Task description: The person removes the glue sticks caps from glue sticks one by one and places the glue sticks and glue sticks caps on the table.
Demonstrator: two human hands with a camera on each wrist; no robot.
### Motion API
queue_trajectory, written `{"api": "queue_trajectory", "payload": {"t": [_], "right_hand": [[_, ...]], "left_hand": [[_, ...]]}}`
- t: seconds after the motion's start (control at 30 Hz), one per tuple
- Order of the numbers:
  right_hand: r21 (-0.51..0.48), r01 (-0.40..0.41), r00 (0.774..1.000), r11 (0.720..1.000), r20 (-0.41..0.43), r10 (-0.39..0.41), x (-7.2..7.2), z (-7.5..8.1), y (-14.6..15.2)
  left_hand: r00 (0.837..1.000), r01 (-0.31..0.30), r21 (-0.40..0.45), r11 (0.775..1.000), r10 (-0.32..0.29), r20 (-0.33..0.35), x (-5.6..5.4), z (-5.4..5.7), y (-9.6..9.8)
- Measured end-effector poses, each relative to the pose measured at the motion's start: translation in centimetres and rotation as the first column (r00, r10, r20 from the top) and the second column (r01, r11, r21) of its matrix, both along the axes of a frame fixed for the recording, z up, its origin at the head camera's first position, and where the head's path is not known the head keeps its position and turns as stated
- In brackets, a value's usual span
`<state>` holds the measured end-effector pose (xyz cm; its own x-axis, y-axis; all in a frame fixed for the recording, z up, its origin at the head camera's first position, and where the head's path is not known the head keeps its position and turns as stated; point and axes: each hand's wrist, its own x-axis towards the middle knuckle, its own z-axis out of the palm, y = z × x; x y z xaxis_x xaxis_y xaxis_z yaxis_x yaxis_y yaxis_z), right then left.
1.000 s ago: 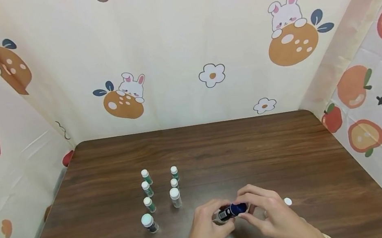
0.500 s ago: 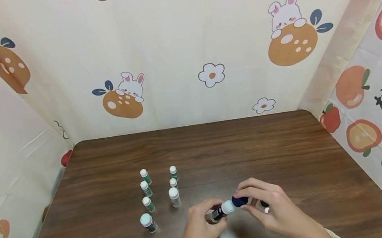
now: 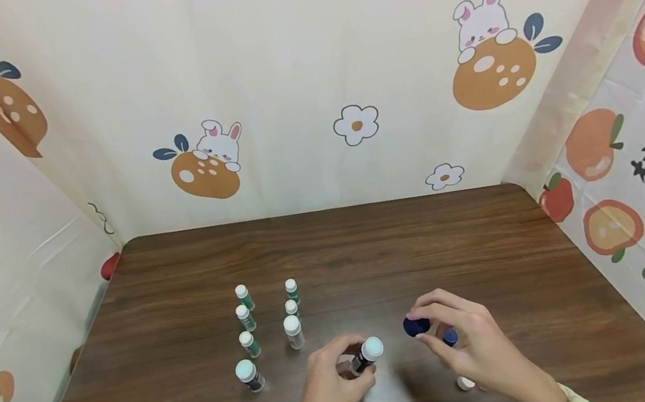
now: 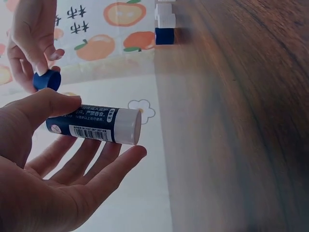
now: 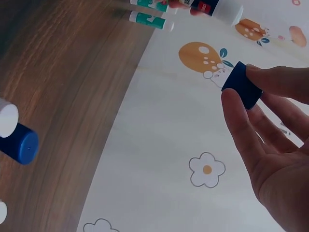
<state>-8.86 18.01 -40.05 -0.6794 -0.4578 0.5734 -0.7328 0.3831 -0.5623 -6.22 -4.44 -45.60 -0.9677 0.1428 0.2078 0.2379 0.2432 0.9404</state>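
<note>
My left hand (image 3: pixel 330 384) grips a dark blue glue stick (image 3: pixel 366 356) by its barrel, above the table. Its white end is uncovered and tilts up to the right; the label with a barcode shows in the left wrist view. To the right, my right hand (image 3: pixel 478 341) pinches a dark blue cap (image 3: pixel 415 326) between thumb and fingers, apart from the glue stick. In the right wrist view the cap (image 5: pixel 242 86) is seen from its side, with the fingertips on both edges.
On the left of the wooden table (image 3: pixel 157 309) stand two rows of uncapped sticks: small green ones (image 3: pixel 245 318), a larger dark one (image 3: pixel 251 376) and a larger pale one (image 3: pixel 293 332). Near my right hand lie a blue cap (image 3: pixel 450 337) and a white cap (image 3: pixel 465 383).
The blue cap has come off the glue stick and moved right with my right hand. My left hand has shifted slightly left and turned the glue stick more upright.
</note>
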Motion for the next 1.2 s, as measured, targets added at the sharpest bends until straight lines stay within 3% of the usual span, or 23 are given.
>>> {"api": "queue_trajectory", "payload": {"t": [0.6,0.77,1.2], "right_hand": [[0.037,0.114,0.993,0.993,0.023,-0.115,-0.8,-1.5,2.1],[0.035,0.173,0.985,0.984,-0.003,-0.173,-1.2,-2.7,3.0],[0.093,0.291,0.955,0.952,0.028,-0.295,-2.3,-5.4,5.3]], "left_hand": [[0.992,-0.085,0.012,0.996,0.084,0.095,0.5,0.1,-2.2],[0.984,-0.122,-0.024,0.992,0.124,0.129,0.5,0.0,-3.2],[0.963,-0.212,-0.094,0.973,0.224,0.147,0.7,-0.6,-5.2]]}}
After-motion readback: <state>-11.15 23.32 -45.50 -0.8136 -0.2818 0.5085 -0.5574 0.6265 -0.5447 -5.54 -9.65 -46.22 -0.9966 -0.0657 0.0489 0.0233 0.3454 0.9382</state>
